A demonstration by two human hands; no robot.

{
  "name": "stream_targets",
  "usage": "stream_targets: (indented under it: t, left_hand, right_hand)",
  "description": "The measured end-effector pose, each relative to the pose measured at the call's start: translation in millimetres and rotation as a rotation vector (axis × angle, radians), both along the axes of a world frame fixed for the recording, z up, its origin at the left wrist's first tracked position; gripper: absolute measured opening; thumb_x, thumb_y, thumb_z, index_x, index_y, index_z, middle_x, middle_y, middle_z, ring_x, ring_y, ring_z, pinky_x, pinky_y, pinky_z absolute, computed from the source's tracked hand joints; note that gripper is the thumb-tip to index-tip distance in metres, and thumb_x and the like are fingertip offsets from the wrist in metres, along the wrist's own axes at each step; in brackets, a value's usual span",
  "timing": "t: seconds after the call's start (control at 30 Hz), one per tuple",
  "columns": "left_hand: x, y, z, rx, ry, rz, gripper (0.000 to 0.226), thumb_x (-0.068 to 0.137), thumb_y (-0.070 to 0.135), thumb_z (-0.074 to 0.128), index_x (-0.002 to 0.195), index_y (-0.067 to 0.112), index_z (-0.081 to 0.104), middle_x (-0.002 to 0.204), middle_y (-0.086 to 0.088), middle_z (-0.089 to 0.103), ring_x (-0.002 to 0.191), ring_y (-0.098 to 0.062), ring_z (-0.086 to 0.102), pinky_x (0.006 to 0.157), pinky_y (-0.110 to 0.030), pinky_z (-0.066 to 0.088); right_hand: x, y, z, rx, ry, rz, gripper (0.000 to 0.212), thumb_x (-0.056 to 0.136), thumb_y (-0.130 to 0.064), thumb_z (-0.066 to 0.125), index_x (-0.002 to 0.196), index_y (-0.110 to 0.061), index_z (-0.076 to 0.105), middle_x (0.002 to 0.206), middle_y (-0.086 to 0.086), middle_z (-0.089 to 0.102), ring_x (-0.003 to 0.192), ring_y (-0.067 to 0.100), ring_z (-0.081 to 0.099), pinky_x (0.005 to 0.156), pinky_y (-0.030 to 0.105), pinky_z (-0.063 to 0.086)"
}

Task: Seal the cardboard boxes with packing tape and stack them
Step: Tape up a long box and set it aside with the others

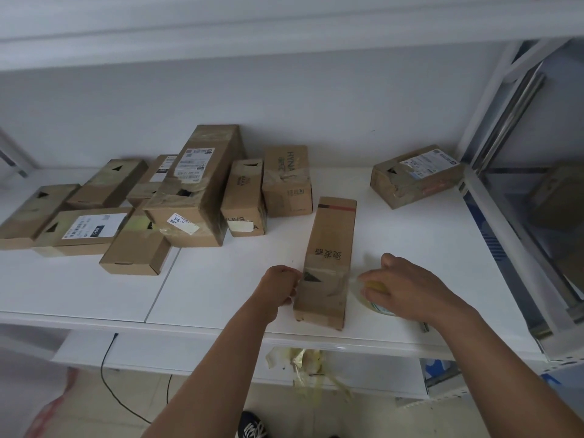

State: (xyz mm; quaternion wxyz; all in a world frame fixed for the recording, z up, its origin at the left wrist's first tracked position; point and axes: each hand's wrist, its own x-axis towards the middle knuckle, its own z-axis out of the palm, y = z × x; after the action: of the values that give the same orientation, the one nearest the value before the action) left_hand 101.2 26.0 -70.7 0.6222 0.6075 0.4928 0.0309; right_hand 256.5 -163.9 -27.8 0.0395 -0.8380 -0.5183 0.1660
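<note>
A long narrow cardboard box [328, 248] lies on the white shelf [221, 286], its near end at the front edge. Clear tape crosses its top near that end. My left hand [279, 287] presses curled fingers against the box's left side, at the end of the tape. My right hand [407, 287] grips a roll of yellowish packing tape [368, 297] just right of the box, with tape stretched from roll to box.
Several taped cardboard boxes [192, 188] are piled at the back left. A single box [414, 175] sits at the back right. A metal rack post [505, 115] stands on the right. Scraps of used tape [303, 365] hang under the shelf edge.
</note>
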Motion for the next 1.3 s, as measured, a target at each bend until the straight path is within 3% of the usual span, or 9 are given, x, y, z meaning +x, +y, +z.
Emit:
stream_targets:
  t: [0.17, 0.23, 0.33, 0.43, 0.83, 0.97, 1.07, 1.13, 1.3]
  left_hand:
    - [9, -10, -6, 0.208, 0.074, 0.006, 0.016, 0.096, 0.009, 0.044, 0.109, 0.012, 0.054, 0.096, -0.001, 0.056, 0.086, -0.020, 0.053, 0.071, -0.030, 0.043]
    - [5, -20, -5, 0.569, 0.057, 0.061, 0.024, 0.099, 0.007, 0.044, 0.120, 0.013, 0.053, 0.110, 0.002, 0.051, 0.096, -0.016, 0.052, 0.077, -0.027, 0.044]
    - [-1, -40, -13, 1.177, -0.164, -0.059, 0.019, 0.096, 0.005, 0.048, 0.109, 0.006, 0.062, 0.107, -0.006, 0.058, 0.091, -0.020, 0.055, 0.073, -0.030, 0.050]
    - [-3, -53, -36, 1.419, -0.226, -0.240, 0.009, 0.087, 0.005, 0.056, 0.093, 0.005, 0.063, 0.092, -0.009, 0.061, 0.079, -0.024, 0.055, 0.064, -0.031, 0.051]
    - [-2, -57, -36, 1.195, 0.048, -0.411, 0.051, 0.093, 0.028, 0.034, 0.124, -0.001, 0.061, 0.129, -0.017, 0.062, 0.109, -0.031, 0.066, 0.082, -0.037, 0.061]
    - [-4, -61, -32, 1.100, 0.112, -0.469, 0.065, 0.098, 0.035, 0.021, 0.149, 0.000, 0.037, 0.156, -0.017, 0.038, 0.135, -0.031, 0.048, 0.105, -0.040, 0.049]
    - [-1, -62, -27, 0.980, 0.121, -0.536, 0.061, 0.105, 0.025, 0.032, 0.158, 0.004, 0.011, 0.167, -0.013, 0.008, 0.151, -0.026, 0.023, 0.117, -0.037, 0.034]
    - [2, -61, -26, 0.863, 0.152, -0.529, 0.065, 0.105, 0.022, 0.036, 0.159, 0.006, 0.003, 0.167, -0.012, -0.001, 0.150, -0.028, 0.023, 0.117, -0.038, 0.032]
    - [11, -49, -13, 0.613, 0.005, -0.241, 0.040, 0.105, 0.019, 0.034, 0.144, 0.010, 0.036, 0.140, -0.009, 0.051, 0.124, -0.033, 0.053, 0.100, -0.044, 0.046]
  right_hand:
    - [-2, 0, 1, 0.006, -0.028, 0.011, 0.036, 0.099, -0.051, 0.041, 0.129, -0.044, 0.057, 0.100, -0.002, 0.042, 0.097, 0.014, 0.047, 0.072, 0.028, 0.040]
    - [-2, 0, 0, 0.010, -0.024, 0.010, 0.036, 0.099, -0.051, 0.041, 0.130, -0.043, 0.057, 0.100, -0.003, 0.042, 0.097, 0.014, 0.047, 0.072, 0.027, 0.039]
    - [-1, 0, 0, 0.016, -0.015, 0.003, 0.038, 0.099, -0.052, 0.041, 0.131, -0.042, 0.056, 0.099, -0.004, 0.041, 0.100, 0.014, 0.047, 0.075, 0.028, 0.041]
    - [-1, 0, -1, 0.019, -0.029, 0.005, 0.039, 0.099, -0.054, 0.040, 0.133, -0.042, 0.055, 0.098, -0.004, 0.039, 0.102, 0.015, 0.047, 0.074, 0.029, 0.040]
    - [0, 0, 5, 0.027, -0.055, 0.035, 0.036, 0.099, -0.051, 0.042, 0.127, -0.039, 0.060, 0.097, -0.003, 0.042, 0.091, 0.013, 0.047, 0.067, 0.027, 0.041]
    - [-1, 3, 10, 0.074, -0.087, 0.057, 0.031, 0.098, -0.048, 0.043, 0.120, -0.038, 0.061, 0.094, -0.004, 0.041, 0.085, 0.012, 0.046, 0.062, 0.026, 0.037]
    - [-2, 6, 11, 0.078, -0.090, 0.055, 0.031, 0.097, -0.048, 0.044, 0.123, -0.041, 0.059, 0.093, -0.004, 0.039, 0.085, 0.013, 0.042, 0.063, 0.029, 0.034]
    - [0, 6, 10, 0.075, -0.083, 0.045, 0.029, 0.096, -0.047, 0.044, 0.120, -0.041, 0.061, 0.091, -0.005, 0.038, 0.086, 0.013, 0.042, 0.064, 0.029, 0.035]
    - [4, 4, 8, 0.058, -0.064, 0.031, 0.032, 0.097, -0.048, 0.045, 0.122, -0.037, 0.062, 0.094, -0.004, 0.040, 0.089, 0.014, 0.045, 0.068, 0.029, 0.039]
